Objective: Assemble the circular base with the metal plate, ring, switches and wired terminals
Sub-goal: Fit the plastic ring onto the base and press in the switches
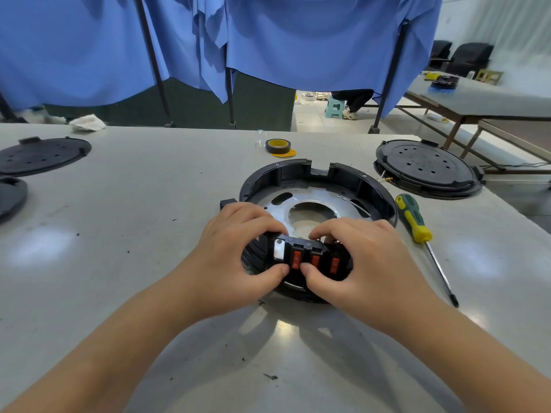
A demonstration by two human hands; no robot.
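Observation:
A black circular base (pixel 301 171) lies on the table in front of me, with a silver metal plate (pixel 325 198) seated inside it around a round central opening. At the base's near edge sits a black switch panel (pixel 316 257) with three red rocker switches. My left hand (pixel 235 254) grips the panel's left end, thumb on its front and fingers curled over the top. Over the right end, my right hand (pixel 363 263) holds the panel the same way, its thumb beside the first red switch. No wires show; the hands hide the panel's rear.
A yellow-and-green screwdriver (pixel 417 225) lies right of the base. A finished black round unit (pixel 426 168) sits at the far right. Black tape roll (pixel 278 146) rests behind the base. Dark round covers (pixel 41 155) lie at the far left; blue curtains hang behind.

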